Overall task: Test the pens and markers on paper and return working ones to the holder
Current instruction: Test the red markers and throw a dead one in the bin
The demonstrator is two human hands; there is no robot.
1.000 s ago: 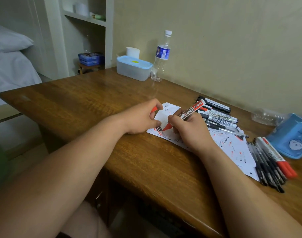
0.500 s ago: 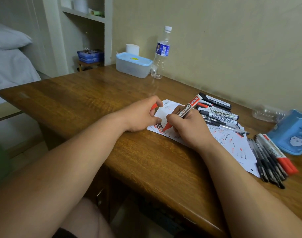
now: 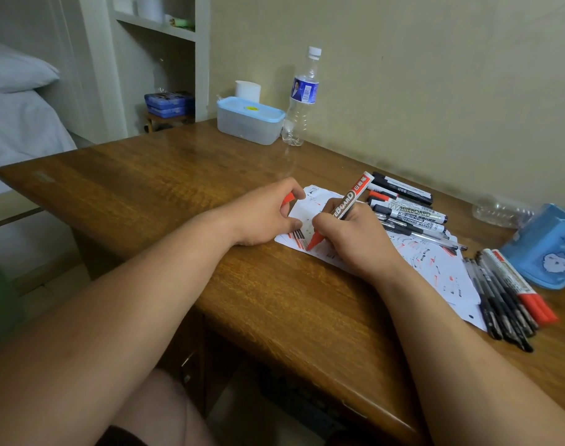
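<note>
Centre frame: right grip (image 3: 355,239) is holding the red marker (image 3: 351,197), tip touching the paper (image 3: 435,268) near its lower edge; left grip (image 3: 265,217) is pinching the cap (image 3: 288,198) (red). Risk: a stroke overrunning, marking the desk (image 3: 146,188).

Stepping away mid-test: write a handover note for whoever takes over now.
Right hand grips the red whiteboard marker, tip on the paper. Left hand pinches its red cap at the paper's edge. One pile of markers lies behind the paper, a second pile right of it, by the blue holder. Done: many red and black test marks. Left: cap this marker, sort it, return working ones to the holder.
</note>
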